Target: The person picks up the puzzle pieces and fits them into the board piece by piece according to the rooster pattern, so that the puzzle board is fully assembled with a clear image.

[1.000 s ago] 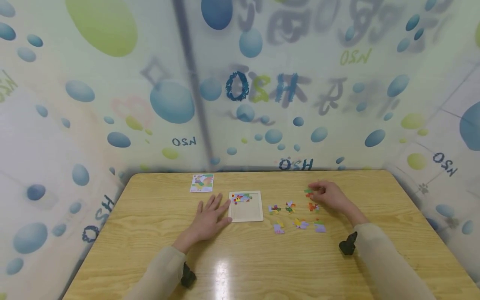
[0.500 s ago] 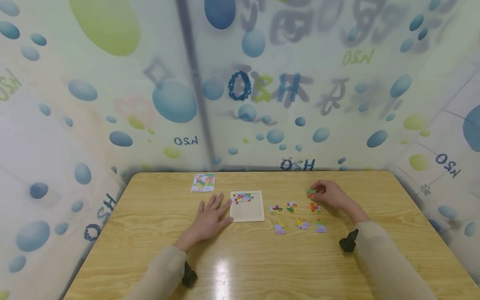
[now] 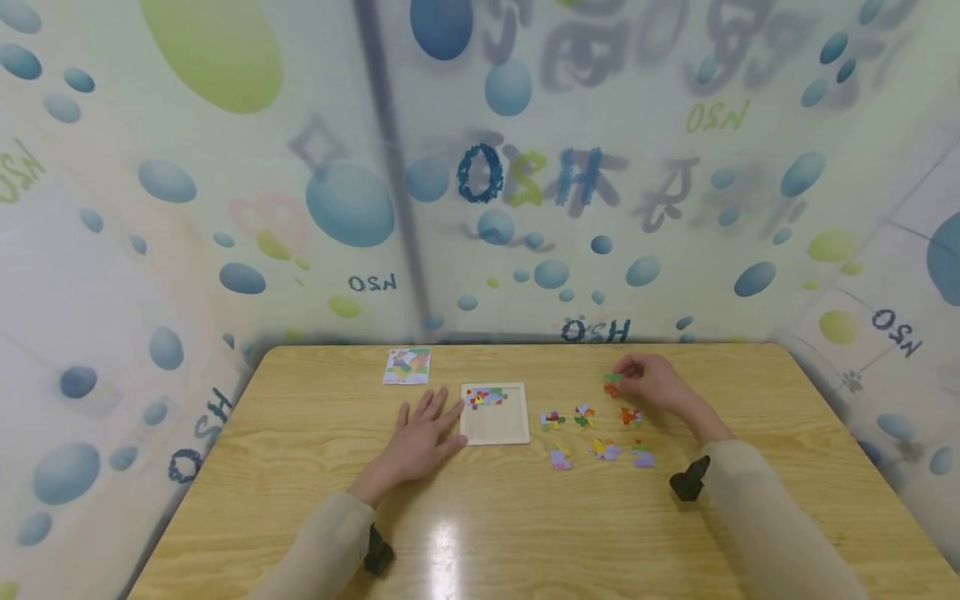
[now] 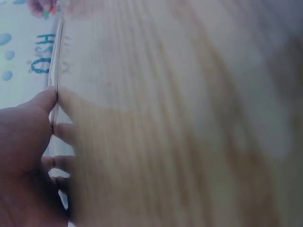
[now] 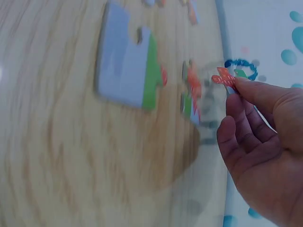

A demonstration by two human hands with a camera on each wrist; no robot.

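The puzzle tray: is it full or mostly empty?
Mostly empty. The puzzle tray holds pieces only along its far edge; six loose pieces lie on the table beside it.

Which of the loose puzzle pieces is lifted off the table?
The green-and-orange piece, pinched by the right hand; the six other pieces lie flat on the table.

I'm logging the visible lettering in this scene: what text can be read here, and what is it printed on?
"OSH": large, on the back wall sheet, mirrored letters.
"OSH": smaller, low on the same wall above the table.
"OSN": several small prints, wall.
Large grey characters at the top: too blurred to read.
Picture card and puzzle tray: no legible text.
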